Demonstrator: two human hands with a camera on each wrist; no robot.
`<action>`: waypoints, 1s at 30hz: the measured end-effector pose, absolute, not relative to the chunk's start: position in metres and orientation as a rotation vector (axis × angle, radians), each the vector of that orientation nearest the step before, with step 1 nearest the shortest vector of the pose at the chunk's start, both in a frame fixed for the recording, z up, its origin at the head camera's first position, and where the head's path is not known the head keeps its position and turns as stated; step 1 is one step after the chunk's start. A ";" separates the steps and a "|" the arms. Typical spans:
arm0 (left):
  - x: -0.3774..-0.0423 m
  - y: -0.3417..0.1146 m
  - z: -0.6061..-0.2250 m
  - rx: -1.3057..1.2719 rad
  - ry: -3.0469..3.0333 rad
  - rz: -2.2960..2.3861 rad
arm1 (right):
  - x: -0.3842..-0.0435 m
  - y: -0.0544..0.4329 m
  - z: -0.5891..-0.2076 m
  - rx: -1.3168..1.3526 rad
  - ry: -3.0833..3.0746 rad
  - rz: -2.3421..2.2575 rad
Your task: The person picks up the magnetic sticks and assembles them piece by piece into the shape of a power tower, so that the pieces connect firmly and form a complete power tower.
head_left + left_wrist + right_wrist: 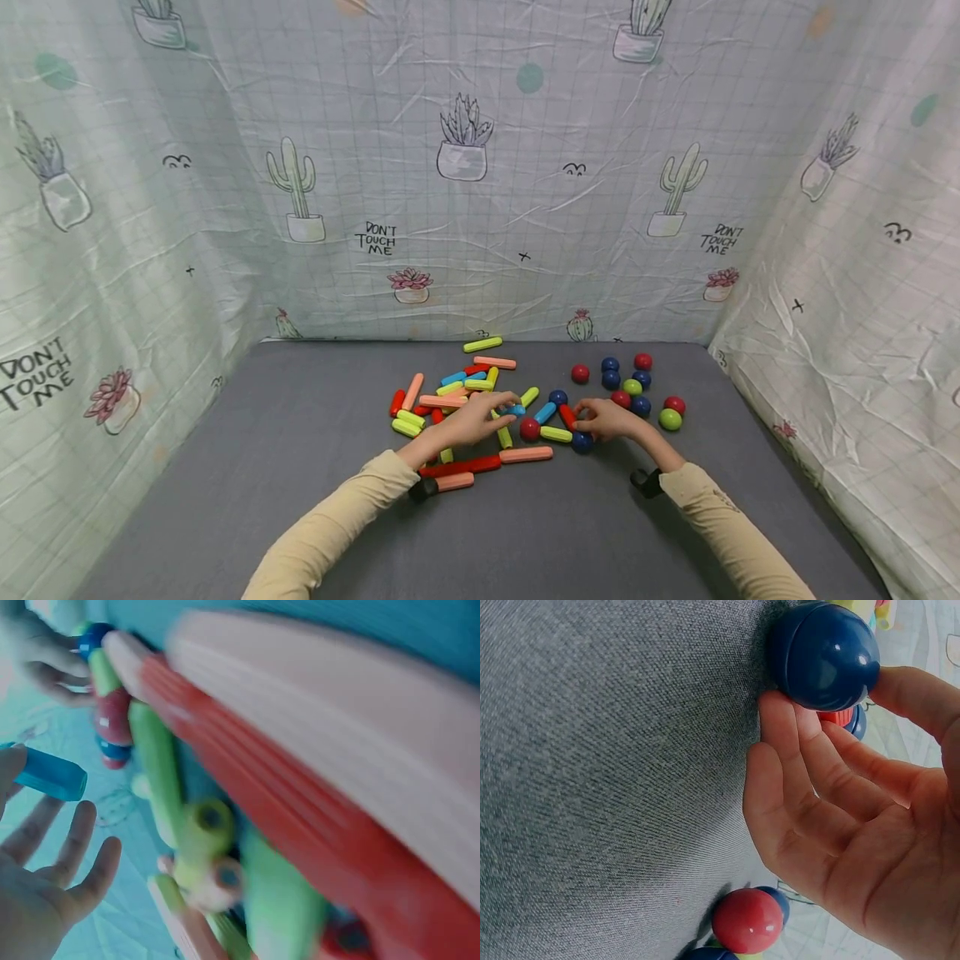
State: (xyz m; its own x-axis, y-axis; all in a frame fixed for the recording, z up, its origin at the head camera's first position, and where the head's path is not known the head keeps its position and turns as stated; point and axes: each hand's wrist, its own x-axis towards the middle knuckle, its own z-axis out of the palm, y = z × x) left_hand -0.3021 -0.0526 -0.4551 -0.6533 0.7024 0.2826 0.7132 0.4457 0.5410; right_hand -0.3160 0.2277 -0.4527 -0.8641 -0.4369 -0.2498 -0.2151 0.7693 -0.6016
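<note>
My left hand (483, 418) pinches a short blue rod (56, 776) between thumb and index finger, above the rods; its other fingers spread out in the left wrist view. To its right lies a triangle: a red ball (529, 429), two blue balls (557, 398), a blue rod (545, 412), a yellow-green rod (556, 434) and a red rod (567, 417). My right hand (609, 418) grips the triangle's right side at the red rod, index finger and thumb about it. The near blue ball (825, 656) hides the thumb tip in the right wrist view.
Loose rods in several colours, such as a salmon rod (527, 454) and a long red rod (465, 467), lie around the left hand. Behind the right hand are several balls, among them a green ball (671, 419). A printed curtain (465, 208) borders the grey table (510, 542).
</note>
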 end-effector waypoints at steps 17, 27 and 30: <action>-0.335 0.012 -0.458 -0.599 -2.659 -2.094 | -0.314 0.239 -0.454 -0.484 2.373 -0.977; -0.343 0.035 -0.460 -0.378 -2.609 -2.117 | -0.311 0.250 -0.460 -0.445 2.260 -1.081; -0.343 0.042 -0.458 -0.351 -2.623 -2.101 | -0.310 0.251 -0.461 -0.439 2.263 -1.090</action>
